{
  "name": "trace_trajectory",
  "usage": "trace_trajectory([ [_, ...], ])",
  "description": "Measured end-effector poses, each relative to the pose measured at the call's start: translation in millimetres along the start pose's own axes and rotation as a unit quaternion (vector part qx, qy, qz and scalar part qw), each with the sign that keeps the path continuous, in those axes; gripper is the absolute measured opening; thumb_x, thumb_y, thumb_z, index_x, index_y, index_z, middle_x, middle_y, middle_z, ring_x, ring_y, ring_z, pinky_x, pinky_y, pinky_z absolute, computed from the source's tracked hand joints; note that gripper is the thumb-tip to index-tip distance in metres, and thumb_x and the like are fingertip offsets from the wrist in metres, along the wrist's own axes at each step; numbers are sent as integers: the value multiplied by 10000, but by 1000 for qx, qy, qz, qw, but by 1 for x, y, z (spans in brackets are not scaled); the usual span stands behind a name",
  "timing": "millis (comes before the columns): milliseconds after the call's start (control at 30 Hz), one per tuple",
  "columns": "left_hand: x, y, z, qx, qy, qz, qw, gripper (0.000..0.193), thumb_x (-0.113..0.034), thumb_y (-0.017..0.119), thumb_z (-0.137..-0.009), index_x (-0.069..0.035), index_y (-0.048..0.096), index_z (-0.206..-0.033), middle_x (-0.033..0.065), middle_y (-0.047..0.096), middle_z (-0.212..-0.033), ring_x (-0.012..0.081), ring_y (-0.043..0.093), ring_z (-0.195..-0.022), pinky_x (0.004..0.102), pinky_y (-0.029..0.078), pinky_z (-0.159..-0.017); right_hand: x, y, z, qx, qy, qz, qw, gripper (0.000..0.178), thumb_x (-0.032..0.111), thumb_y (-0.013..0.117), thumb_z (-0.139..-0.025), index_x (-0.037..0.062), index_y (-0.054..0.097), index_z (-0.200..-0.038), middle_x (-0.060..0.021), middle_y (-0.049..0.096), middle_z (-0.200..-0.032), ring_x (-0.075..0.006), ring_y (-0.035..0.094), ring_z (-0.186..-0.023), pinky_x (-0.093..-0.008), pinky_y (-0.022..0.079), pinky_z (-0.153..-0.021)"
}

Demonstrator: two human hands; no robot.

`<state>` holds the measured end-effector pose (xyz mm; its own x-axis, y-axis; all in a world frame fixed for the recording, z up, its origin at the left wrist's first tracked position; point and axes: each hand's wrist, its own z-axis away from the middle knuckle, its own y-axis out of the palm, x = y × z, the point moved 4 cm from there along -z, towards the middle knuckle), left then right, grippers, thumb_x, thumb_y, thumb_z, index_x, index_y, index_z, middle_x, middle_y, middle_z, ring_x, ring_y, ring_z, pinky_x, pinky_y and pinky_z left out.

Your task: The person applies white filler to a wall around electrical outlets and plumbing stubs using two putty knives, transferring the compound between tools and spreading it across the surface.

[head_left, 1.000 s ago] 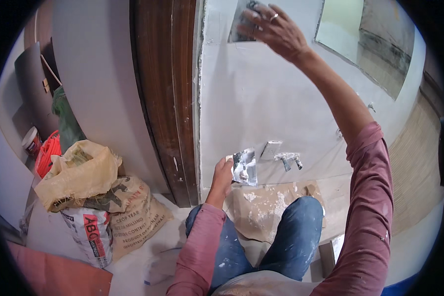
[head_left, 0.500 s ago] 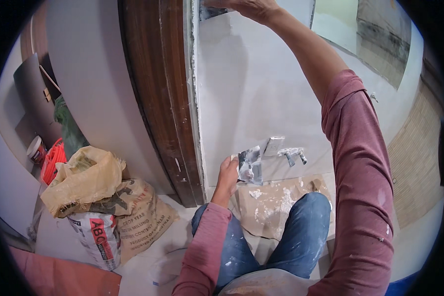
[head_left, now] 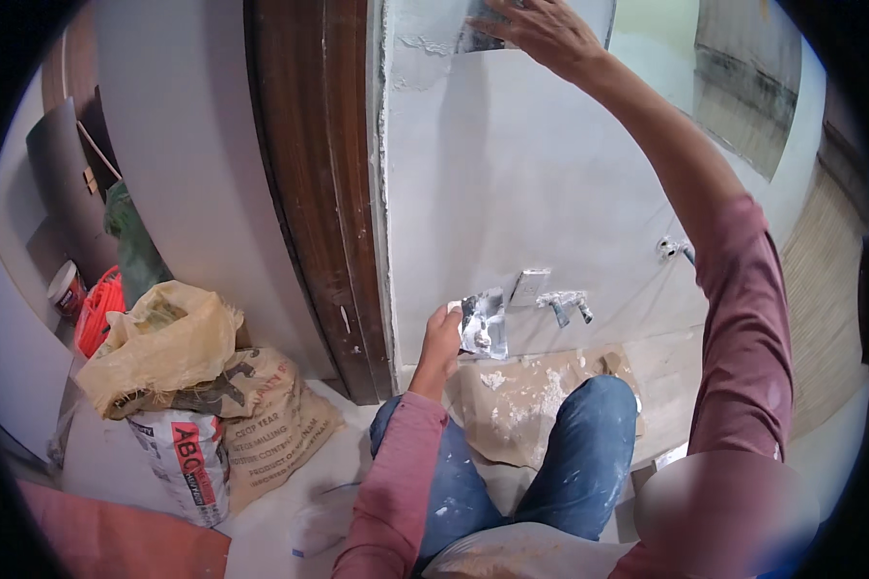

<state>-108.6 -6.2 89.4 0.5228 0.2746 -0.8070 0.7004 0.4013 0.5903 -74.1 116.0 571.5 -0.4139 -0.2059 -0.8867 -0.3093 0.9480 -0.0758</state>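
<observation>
My right hand [head_left: 548, 31] reaches up to the white wall [head_left: 541, 164] and grips a wide putty knife [head_left: 477, 39], its dark blade against the surface. The knife's handle is hidden behind the fingers. A rough streak of putty [head_left: 423, 45] marks the wall just left of that blade. Lower down, my left hand [head_left: 441, 340] holds a second putty knife [head_left: 483, 323] in front of the wall, its wide metal blade smeared with white putty. Right of this blade are a wall box [head_left: 530, 287] and putty-spattered pipe fittings [head_left: 567, 306].
A brown wooden door frame [head_left: 333, 212] borders the wall on the left. Putty-spotted cardboard [head_left: 497, 415] lies on the floor by my knees. Farther left are a burlap sack [head_left: 275, 434], a white bag [head_left: 174, 458], a yellowish woven sack [head_left: 174, 333] and a bucket [head_left: 66, 289].
My right hand has carried its putty knife rightward along the wall, away from the door frame, uncovering the putty streak. My left hand has hardly moved.
</observation>
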Motion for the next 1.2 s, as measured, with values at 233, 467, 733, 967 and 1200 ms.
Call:
trace_trajectory([
  [233,8,2,-7,5,10,4,1000,279,-142,478,-1065,51,604,-1223,91,695,-1073,159,673,-930,308,541,-828,-8,-52,-34,-73,243,-107,961,192,153,592,-975,131,661,-1153,-93,676,-1095,-299,663,-1052,-490,544,-844],
  [467,13,-2,-9,-14,-21,-12,1000,330,-165,500,-1061,69,585,-1278,112,688,-1131,174,653,-999,306,520,-878,28,-26,-69,-59,340,-120,931,226,224,569,-983,118,682,-1146,-89,654,-1136,-258,608,-1129,-480,482,-936],
  [733,8,-10,-7,-2,-7,-24,1000,338,-166,494,-1061,78,579,-1279,113,685,-1146,174,646,-1017,308,516,-895,114,-28,-41,24,273,-108,956,341,120,657,-885,61,669,-1221,-83,622,-1215,-243,604,-1168,-407,516,-917],
  [967,8,10,-4,15,-15,-51,998,345,-169,487,-1069,70,575,-1302,115,684,-1163,183,645,-1036,315,506,-928,177,-26,4,50,131,-59,988,230,117,649,-879,20,714,-1077,-96,632,-1056,-216,653,-1018,-395,520,-794],
  [1200,15,-5,-9,8,-3,-60,998,326,-178,503,-1066,58,617,-1260,89,683,-1150,159,618,-1015,299,482,-919,115,-49,-9,-36,239,-231,943,212,104,601,-919,67,683,-1111,-114,646,-1103,-288,657,-1029,-432,580,-680],
])
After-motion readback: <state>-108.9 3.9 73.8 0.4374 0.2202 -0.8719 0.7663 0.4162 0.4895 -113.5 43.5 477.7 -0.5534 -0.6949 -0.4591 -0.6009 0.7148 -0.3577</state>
